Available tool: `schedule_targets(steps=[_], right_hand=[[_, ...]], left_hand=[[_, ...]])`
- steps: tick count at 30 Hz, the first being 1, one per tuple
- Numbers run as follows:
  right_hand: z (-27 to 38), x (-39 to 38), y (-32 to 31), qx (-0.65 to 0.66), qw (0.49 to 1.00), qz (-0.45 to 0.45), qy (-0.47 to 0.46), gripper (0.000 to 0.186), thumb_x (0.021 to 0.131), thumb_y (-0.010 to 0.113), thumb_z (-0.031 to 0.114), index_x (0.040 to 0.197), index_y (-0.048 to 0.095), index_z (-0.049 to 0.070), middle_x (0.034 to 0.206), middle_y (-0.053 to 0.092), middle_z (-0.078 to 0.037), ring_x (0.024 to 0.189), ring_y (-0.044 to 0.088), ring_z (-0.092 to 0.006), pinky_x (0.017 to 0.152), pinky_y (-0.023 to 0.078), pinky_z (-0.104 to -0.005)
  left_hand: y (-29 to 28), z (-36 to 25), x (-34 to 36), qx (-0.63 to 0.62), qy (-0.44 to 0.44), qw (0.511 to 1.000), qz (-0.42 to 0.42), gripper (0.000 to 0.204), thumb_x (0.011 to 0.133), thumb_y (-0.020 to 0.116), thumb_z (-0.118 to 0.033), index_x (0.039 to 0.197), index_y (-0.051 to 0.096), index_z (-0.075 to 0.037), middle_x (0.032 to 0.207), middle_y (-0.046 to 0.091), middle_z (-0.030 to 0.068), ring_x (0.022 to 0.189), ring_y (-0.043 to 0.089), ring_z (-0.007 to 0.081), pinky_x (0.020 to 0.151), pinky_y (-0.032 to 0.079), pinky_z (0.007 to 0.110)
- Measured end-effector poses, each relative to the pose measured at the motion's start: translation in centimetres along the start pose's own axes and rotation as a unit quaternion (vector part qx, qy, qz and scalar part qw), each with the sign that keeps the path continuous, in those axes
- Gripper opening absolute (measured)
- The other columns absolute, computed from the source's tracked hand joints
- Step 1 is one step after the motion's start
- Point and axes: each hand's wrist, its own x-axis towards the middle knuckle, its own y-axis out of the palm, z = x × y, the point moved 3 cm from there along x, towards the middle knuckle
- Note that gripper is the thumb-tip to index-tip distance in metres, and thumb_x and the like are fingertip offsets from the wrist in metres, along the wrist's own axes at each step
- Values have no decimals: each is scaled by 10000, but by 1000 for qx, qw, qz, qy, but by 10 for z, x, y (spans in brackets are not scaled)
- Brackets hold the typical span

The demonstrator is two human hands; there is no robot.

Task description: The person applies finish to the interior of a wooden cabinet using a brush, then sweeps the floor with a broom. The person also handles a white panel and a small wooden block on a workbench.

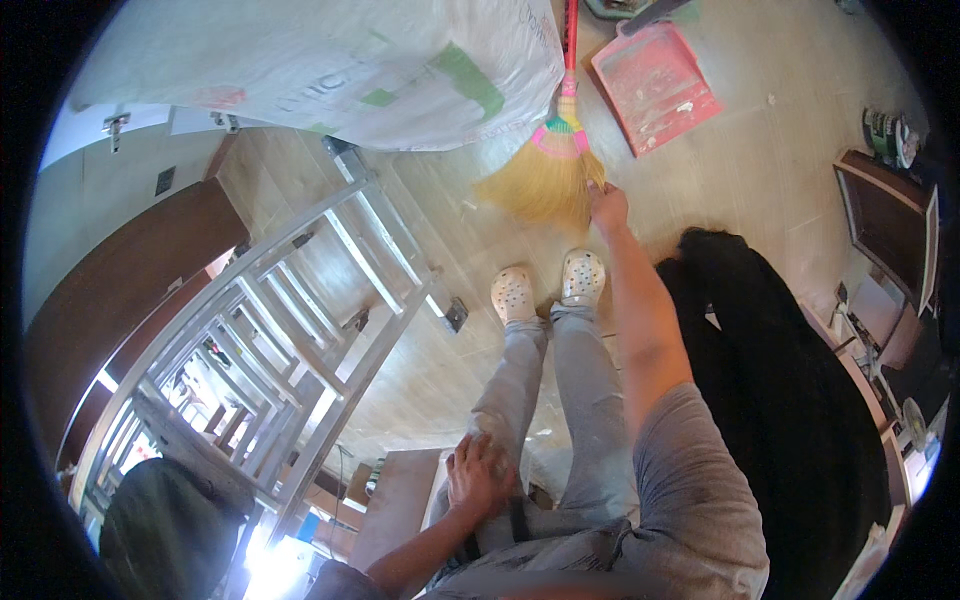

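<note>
My right hand (608, 207) reaches down to the right edge of the straw bristles of a broom (525, 185), its fingers closed on some of the strands. The broom has a red handle and pink and green binding, and its bristles fan out on the floor above my feet. A pink dustpan (655, 85) with pale debris in it lies at the upper right of the broom. My left hand (480, 470) rests on my left leg near the knee, fingers spread. My pale perforated clogs (583, 278) stand just below the bristles.
An aluminium ladder (355, 235) lies along my left. A large white sack (330, 80) fills the upper left. A black cloth-like heap (770, 400) is close on my right, with a framed panel (890, 230) beyond it. The tiled floor (750, 170) surrounds the dustpan.
</note>
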Motion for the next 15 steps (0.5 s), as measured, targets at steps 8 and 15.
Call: schedule_targets(steps=[8,15], right_hand=[[90,-170,-77,-32,987,-35,-155,321,1029,624,292,1179,723,26,830,705,-256,773,702,-402,745,526,-483],[163,-355,-134,28,986,64,-150,312,1021,656,269,1149,719,-9,853,725,-195,809,688,-306,764,527,-454]], left_hand=[[30,0,-6,-16,32,998,-57,473,876,723,-373,1273,709,-116,1465,571,119,1431,433,363,1150,368,566],[-46,17,-63,-458,-32,857,-233,590,889,804,-366,1329,643,-7,1298,685,223,1204,652,353,1042,506,472]])
